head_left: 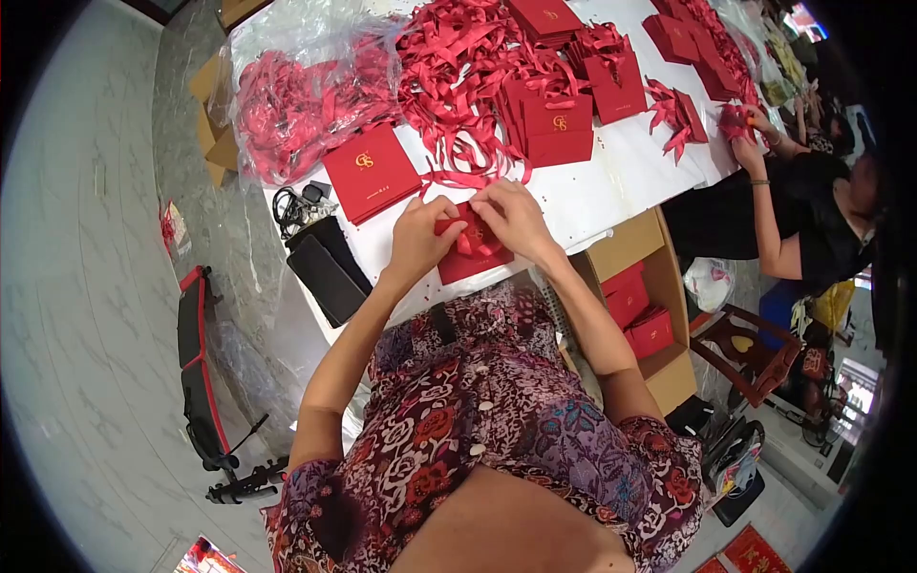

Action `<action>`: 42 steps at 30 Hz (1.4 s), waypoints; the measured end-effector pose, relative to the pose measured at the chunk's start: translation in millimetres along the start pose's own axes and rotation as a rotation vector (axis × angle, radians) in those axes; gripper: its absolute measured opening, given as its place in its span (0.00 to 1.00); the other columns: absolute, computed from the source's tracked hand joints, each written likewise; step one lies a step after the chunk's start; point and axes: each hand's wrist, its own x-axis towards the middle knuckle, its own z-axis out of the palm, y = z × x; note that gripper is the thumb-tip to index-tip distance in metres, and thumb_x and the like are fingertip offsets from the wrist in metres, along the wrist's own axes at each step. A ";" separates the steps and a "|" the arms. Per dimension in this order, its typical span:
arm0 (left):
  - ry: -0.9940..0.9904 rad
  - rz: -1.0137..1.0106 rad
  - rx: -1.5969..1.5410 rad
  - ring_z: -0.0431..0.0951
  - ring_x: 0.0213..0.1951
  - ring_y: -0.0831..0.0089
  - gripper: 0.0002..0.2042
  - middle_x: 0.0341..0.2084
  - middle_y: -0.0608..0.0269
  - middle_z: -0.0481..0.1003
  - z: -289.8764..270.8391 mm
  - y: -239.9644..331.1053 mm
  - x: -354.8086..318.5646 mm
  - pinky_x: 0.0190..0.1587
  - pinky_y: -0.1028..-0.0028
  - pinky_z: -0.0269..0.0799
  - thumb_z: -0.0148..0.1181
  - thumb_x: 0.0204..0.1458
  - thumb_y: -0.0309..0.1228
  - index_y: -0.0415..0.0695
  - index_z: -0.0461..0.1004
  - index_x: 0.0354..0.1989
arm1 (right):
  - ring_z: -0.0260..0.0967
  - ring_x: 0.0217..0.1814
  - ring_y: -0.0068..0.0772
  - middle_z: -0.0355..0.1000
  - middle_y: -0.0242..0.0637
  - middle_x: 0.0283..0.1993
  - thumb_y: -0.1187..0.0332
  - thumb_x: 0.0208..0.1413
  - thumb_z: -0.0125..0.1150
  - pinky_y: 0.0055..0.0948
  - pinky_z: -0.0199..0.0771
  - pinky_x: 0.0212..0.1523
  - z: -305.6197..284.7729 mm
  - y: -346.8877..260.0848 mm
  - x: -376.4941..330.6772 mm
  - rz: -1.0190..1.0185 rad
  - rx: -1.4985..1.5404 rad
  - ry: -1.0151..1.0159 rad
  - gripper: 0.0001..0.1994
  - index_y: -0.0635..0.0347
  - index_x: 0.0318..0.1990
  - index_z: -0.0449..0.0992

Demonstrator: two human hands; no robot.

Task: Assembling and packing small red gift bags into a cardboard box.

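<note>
A small red paper bag [479,260] with gold print lies flat at the table's near edge, right in front of me. My left hand [423,232] is closed at its upper left, thumb and fingers pinching a red ribbon [464,243] that lies across the bag. At the bag's upper right, my right hand [516,219] is also closed, with its fingertips pressed together near the top edge. The ribbon seems to run into that pinch, though the fingers partly hide it. Just left of my hands rests a stack of flat red bags [373,174].
Loose red ribbons [458,57] heap up beyond my hands, beside a clear plastic bag of ribbons [306,110]. Finished-looking red bags [559,129] stand farther right. A black phone [327,279] lies left. An open carton [669,296] holds red bags. A co-worker [793,205] handles ribbon at right.
</note>
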 end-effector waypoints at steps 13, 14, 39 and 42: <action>0.092 0.333 -0.239 0.73 0.32 0.61 0.05 0.26 0.60 0.73 2.8 -4.8 -0.8 0.36 0.68 0.70 0.68 0.44 0.26 0.44 0.78 0.30 | 0.71 0.37 0.20 0.77 0.31 0.33 0.70 0.57 0.60 0.25 0.70 0.42 -0.7 31.8 37.6 -0.040 0.410 -0.687 0.07 0.64 0.38 0.80; 0.087 0.303 -0.266 0.73 0.32 0.61 0.05 0.26 0.60 0.73 1.1 -4.8 -1.4 0.36 0.67 0.70 0.68 0.44 0.26 0.43 0.78 0.29 | 0.70 0.36 0.19 0.77 0.30 0.33 0.71 0.56 0.60 0.24 0.70 0.41 3.9 31.3 35.8 -0.012 0.458 -0.658 0.07 0.64 0.38 0.80; 0.108 -0.438 0.173 0.81 0.28 0.50 0.18 0.22 0.50 0.78 38.7 -43.5 -0.8 0.32 0.56 0.75 0.63 0.52 0.46 0.41 0.77 0.34 | 0.77 0.33 0.46 0.78 0.43 0.29 0.56 0.52 0.65 0.41 0.74 0.34 55.0 51.7 45.0 -0.005 -0.415 -0.221 0.12 0.55 0.34 0.81; 0.116 -0.453 0.222 0.80 0.26 0.53 0.15 0.21 0.51 0.78 46.8 -45.7 -3.5 0.32 0.57 0.75 0.64 0.48 0.43 0.43 0.80 0.22 | 0.77 0.32 0.42 0.78 0.43 0.30 0.64 0.54 0.62 0.38 0.73 0.34 50.8 61.0 42.8 -0.018 -0.188 -0.256 0.09 0.58 0.39 0.78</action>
